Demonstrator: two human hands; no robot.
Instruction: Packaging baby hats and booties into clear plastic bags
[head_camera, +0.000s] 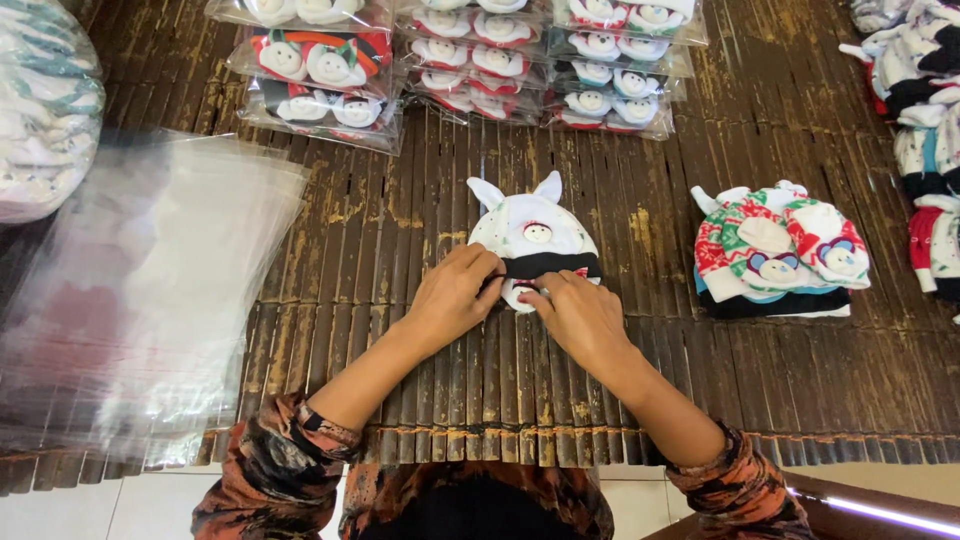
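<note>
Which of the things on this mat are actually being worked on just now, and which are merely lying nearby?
In hand:
- white eared hat, touched by the left hand and right hand

Lying about:
- stack of hats
- bagged hats
- clear plastic bags
- heap of hats
- slatted mat

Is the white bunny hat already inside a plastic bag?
No, the white hat lies bare on the bamboo mat under both hands.

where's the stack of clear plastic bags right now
In the head view, the stack of clear plastic bags lies at the left of the bamboo mat, beside the person's left hand.
</note>
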